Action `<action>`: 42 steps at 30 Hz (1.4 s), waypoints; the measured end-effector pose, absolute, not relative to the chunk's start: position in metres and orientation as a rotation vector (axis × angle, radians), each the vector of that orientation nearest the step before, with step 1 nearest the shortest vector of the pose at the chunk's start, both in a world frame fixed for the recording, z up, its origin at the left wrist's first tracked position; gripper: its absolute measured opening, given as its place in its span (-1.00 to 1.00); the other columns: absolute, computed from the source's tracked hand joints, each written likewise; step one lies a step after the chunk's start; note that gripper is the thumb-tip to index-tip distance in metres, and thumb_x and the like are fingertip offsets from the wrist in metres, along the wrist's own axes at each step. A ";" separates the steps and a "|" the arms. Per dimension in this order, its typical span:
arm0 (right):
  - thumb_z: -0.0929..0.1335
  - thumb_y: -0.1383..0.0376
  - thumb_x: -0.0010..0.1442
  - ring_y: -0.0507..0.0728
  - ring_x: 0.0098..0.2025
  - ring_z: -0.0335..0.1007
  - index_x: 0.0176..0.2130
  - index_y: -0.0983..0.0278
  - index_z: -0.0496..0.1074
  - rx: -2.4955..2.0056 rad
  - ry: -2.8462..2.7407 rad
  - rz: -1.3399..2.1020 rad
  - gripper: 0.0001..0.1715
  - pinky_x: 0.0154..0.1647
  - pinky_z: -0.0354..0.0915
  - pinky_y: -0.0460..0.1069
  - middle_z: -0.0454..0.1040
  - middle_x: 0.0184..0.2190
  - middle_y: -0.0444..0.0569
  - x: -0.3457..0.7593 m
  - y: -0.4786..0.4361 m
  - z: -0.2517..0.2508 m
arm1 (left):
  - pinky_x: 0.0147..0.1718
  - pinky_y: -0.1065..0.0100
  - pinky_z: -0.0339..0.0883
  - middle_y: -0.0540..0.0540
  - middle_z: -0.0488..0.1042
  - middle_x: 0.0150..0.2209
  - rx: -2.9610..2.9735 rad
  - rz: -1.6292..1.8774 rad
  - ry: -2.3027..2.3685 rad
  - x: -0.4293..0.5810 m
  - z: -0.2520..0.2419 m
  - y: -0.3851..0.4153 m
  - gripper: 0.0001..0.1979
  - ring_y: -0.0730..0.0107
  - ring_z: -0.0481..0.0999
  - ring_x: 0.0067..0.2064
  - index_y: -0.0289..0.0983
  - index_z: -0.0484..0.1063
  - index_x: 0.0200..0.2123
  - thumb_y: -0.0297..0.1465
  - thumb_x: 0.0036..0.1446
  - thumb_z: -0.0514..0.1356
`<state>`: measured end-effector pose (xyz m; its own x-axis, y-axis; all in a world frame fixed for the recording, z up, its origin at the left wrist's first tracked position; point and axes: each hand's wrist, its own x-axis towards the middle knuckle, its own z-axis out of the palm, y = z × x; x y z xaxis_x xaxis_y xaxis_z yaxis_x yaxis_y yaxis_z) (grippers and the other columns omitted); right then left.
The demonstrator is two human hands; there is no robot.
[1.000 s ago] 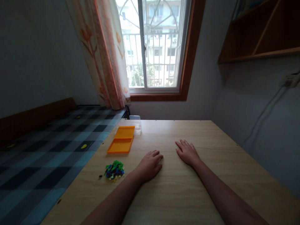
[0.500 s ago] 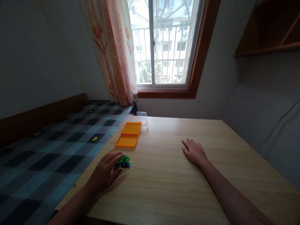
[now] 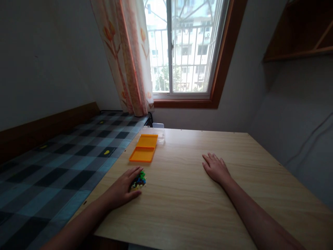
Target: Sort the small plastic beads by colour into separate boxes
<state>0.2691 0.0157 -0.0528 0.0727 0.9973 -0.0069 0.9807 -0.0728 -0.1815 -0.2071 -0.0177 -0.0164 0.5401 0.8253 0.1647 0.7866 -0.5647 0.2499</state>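
Observation:
On the left of the table, a small heap of tiny coloured pieces (image 3: 139, 180), green, blue, dark and pale yellow, lies loose on the wood. My left hand (image 3: 127, 184) curves around the heap's left side, thumb and fingers apart. Part of the heap is hidden behind the fingers, and the exact kind of the pieces is too small to tell. Just beyond it lies an open orange case (image 3: 142, 154) with two shallow halves. My right hand (image 3: 215, 167) rests flat, palm down, on the right part of the table with fingers spread, holding nothing.
Behind the orange case stands a clear plastic box (image 3: 160, 136) with its lid raised. The light wooden table (image 3: 182, 201) borders a bed with a checked cover (image 3: 78, 163) on the left. A window (image 3: 189, 52) and curtain (image 3: 130, 62) are at the back, a wall shelf (image 3: 299, 34) upper right.
My left hand has opened wider around the heap, with its thumb now farther from the fingers; the pieces look more spread on the table. My right hand stays put. The view has shifted slightly.

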 end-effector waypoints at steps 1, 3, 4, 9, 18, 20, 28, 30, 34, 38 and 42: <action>0.11 0.07 0.46 0.27 0.51 -0.16 0.44 0.11 0.12 -2.201 -2.045 0.195 -0.34 0.46 -0.21 0.29 -0.02 0.49 -0.02 0.269 0.016 -0.053 | 0.32 -0.10 0.19 -0.29 0.19 0.40 2.621 0.388 1.378 -0.202 -0.016 -0.017 -0.17 -0.13 0.23 0.38 -0.21 0.16 0.42 -0.03 0.18 0.28; 0.11 0.07 0.45 0.27 0.51 -0.17 0.45 0.12 0.12 -2.197 -2.041 0.199 -0.34 0.46 -0.22 0.30 -0.02 0.49 -0.02 0.270 0.016 -0.054 | 0.32 -0.10 0.19 -0.29 0.21 0.40 2.608 0.380 1.392 -0.192 -0.018 -0.015 -0.21 -0.13 0.24 0.38 -0.20 0.22 0.39 -0.05 0.18 0.29; 0.11 0.07 0.45 0.27 0.51 -0.17 0.45 0.12 0.12 -2.196 -2.039 0.204 -0.33 0.46 -0.22 0.30 -0.02 0.49 -0.01 0.270 0.016 -0.054 | 0.32 -0.11 0.20 -0.29 0.21 0.39 2.602 0.380 1.405 -0.186 -0.019 -0.013 -0.25 -0.14 0.24 0.38 -0.20 0.26 0.37 -0.06 0.18 0.29; 0.11 0.07 0.45 0.28 0.51 -0.18 0.45 0.13 0.12 -2.192 -2.032 0.210 -0.33 0.46 -0.24 0.31 -0.02 0.49 0.01 0.269 0.016 -0.052 | 0.32 -0.11 0.19 -0.30 0.24 0.38 2.602 0.404 1.406 -0.152 -0.023 -0.010 -0.42 -0.11 0.24 0.38 -0.22 0.41 0.27 -0.14 0.24 0.24; 0.12 0.08 0.44 0.31 0.51 -0.17 0.44 0.17 0.14 -2.141 -2.008 0.238 -0.33 0.46 -0.26 0.32 0.00 0.48 0.05 0.266 0.015 -0.047 | 0.31 -0.10 0.23 -0.33 0.34 0.30 2.614 0.523 1.279 -0.056 -0.029 -0.008 -0.52 -0.07 0.31 0.33 -0.27 0.46 0.21 -0.29 0.25 0.21; 0.13 0.08 0.44 0.31 0.51 -0.16 0.43 0.18 0.16 -2.132 -1.997 0.238 -0.33 0.46 -0.26 0.31 0.02 0.48 0.06 0.266 0.015 -0.046 | 0.31 -0.10 0.22 -0.32 0.36 0.30 2.626 0.528 1.226 -0.032 -0.030 -0.008 -0.53 -0.06 0.31 0.33 -0.27 0.46 0.20 -0.31 0.24 0.22; 0.18 0.09 0.42 0.33 0.50 -0.12 0.40 0.19 0.23 -2.066 -1.960 0.273 -0.35 0.45 -0.26 0.32 0.05 0.46 0.10 0.267 0.018 -0.046 | 0.35 -0.09 0.16 -0.32 0.36 0.29 2.688 0.514 1.074 0.047 -0.032 -0.018 -0.52 -0.06 0.31 0.33 -0.29 0.43 0.21 -0.32 0.24 0.20; 0.20 0.10 0.41 0.33 0.49 -0.12 0.38 0.20 0.25 -2.039 -1.947 0.289 -0.35 0.45 -0.25 0.32 0.07 0.46 0.12 0.269 0.019 -0.047 | 0.35 -0.09 0.15 -0.32 0.37 0.28 2.687 0.523 1.064 0.058 -0.033 -0.022 -0.52 -0.06 0.31 0.33 -0.29 0.43 0.21 -0.32 0.24 0.20; 0.24 0.11 0.39 0.33 0.48 -0.07 0.33 0.21 0.35 -1.946 -1.919 0.337 -0.39 0.45 -0.23 0.33 0.14 0.43 0.13 0.276 0.018 -0.047 | 0.36 -0.08 0.13 -0.33 0.34 0.30 2.608 0.557 1.060 0.066 -0.034 -0.026 -0.48 -0.08 0.28 0.34 -0.31 0.42 0.23 -0.28 0.22 0.23; 0.25 0.18 0.37 0.21 0.40 0.16 0.23 0.17 0.46 -1.736 -1.946 0.410 -0.49 0.45 -0.08 0.24 0.34 0.33 0.05 0.287 0.012 -0.045 | 0.34 0.00 0.18 -0.30 0.32 0.32 2.349 0.756 1.025 0.055 -0.032 -0.017 -0.48 0.05 0.29 0.34 -0.31 0.36 0.27 -0.23 0.32 0.12; 0.23 0.24 0.35 0.13 0.28 0.33 0.16 0.20 0.53 -1.510 -1.987 0.468 -0.51 0.35 0.18 0.09 0.46 0.23 0.02 0.290 0.001 -0.042 | 0.21 0.09 0.35 -0.23 0.53 0.11 2.158 0.965 1.067 0.036 -0.029 0.012 -0.58 0.18 0.48 0.17 -0.29 0.50 0.11 -0.29 0.38 -0.02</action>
<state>0.2903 0.0013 -0.0417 -0.1794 0.9532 0.2433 0.7442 0.2932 -0.6001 0.0362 0.0120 -0.0287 0.4298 0.8284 0.3593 0.4409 -0.5398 0.7171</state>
